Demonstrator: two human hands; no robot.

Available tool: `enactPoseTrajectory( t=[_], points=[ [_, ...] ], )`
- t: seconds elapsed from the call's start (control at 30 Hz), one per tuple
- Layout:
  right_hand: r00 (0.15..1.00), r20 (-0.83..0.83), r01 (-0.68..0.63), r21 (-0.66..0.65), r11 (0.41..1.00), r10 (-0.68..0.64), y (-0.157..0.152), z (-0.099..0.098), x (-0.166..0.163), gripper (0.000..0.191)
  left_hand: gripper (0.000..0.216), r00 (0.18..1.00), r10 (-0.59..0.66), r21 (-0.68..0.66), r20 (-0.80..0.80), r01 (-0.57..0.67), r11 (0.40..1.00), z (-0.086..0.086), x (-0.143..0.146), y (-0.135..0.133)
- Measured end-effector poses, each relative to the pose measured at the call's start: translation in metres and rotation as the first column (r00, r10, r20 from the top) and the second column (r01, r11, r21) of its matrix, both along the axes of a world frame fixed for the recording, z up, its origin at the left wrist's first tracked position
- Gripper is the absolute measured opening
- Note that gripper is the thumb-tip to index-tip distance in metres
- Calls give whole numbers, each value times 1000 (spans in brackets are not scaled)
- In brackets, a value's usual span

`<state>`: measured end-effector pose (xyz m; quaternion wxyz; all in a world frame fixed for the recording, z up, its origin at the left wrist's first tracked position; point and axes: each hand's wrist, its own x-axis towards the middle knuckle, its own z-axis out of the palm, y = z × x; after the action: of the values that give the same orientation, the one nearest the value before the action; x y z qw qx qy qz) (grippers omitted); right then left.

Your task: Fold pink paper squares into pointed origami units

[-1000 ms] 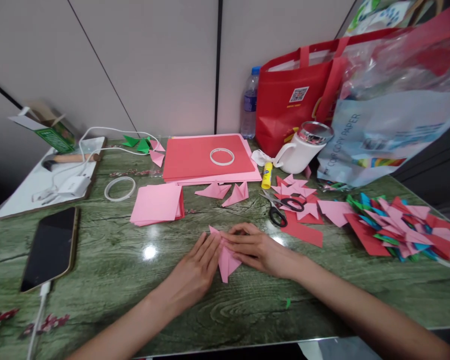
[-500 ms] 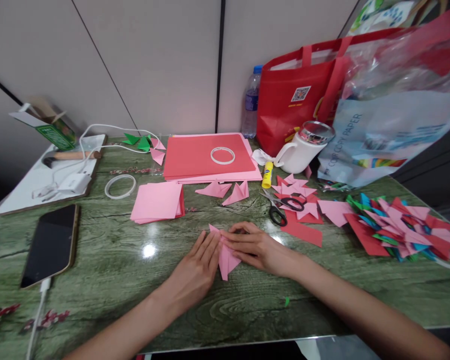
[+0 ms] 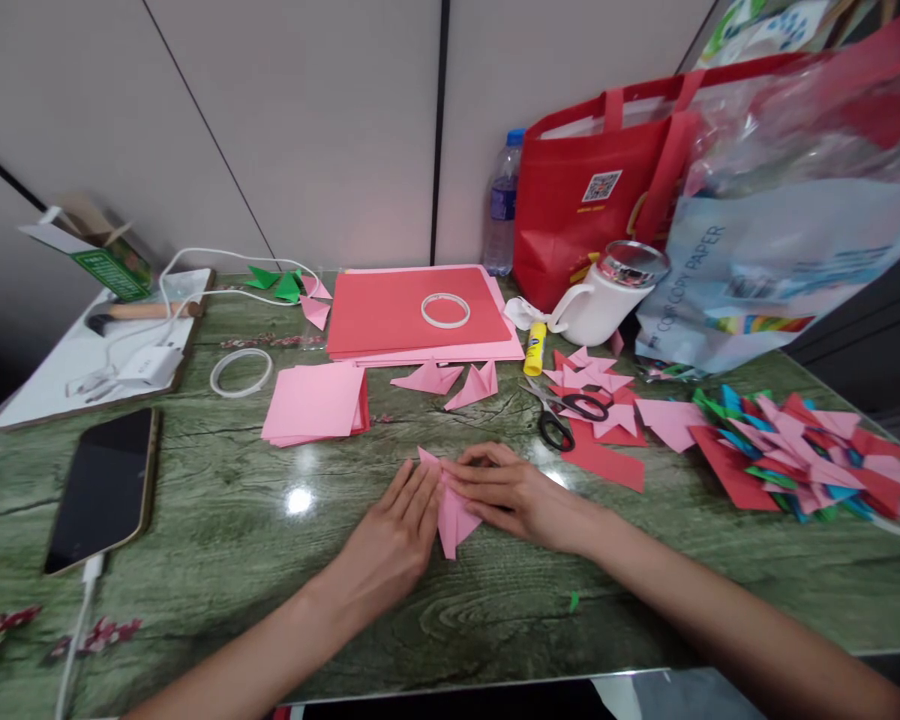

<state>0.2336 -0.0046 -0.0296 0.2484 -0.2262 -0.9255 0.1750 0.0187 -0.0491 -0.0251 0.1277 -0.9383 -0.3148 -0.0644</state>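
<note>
A folded piece of pink paper [image 3: 454, 520] lies on the table in front of me, its pointed top showing between my hands. My left hand [image 3: 399, 530] rests along its left side, fingers stretched out flat with the tips on the paper. From the right, my right hand [image 3: 514, 495] grips the upper part, fingers bent and pressed together on the fold. My fingers hide part of the folds. Just beyond are two folded pink pieces [image 3: 429, 378] and a stack of pink paper squares [image 3: 315, 402].
Black-handled scissors [image 3: 555, 415], a glue stick [image 3: 535, 350] and a white mug [image 3: 596, 305] stand or lie to the right. Coloured folded pieces [image 3: 810, 455] are heaped at far right. A phone [image 3: 105, 488] lies left. Red sheets [image 3: 390, 310] carry a tape roll [image 3: 445, 311].
Almost nothing differs. Both hands stay on the pink paper in the same place, and the view has shifted very slightly.
</note>
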Motion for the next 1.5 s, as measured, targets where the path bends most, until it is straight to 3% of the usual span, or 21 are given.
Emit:
enactPoseTrajectory(
  t=[0.43, 1.03, 1.5],
  points=[
    [1000, 6, -9, -2, 1000, 9, 0, -1, 0, 32, 42, 1000, 0, 13, 22, 0, 1000, -4, 1, -1],
    [1000, -4, -4, -45, 999, 4, 0, 1, 0, 32, 49, 1000, 8, -89, 2, -8, 996, -3, 0, -1],
    [1000, 8, -23, -45, 999, 23, 1, 3, 0, 32, 45, 1000, -1, -45, 11, 2, 999, -4, 0, -1]
  ],
)
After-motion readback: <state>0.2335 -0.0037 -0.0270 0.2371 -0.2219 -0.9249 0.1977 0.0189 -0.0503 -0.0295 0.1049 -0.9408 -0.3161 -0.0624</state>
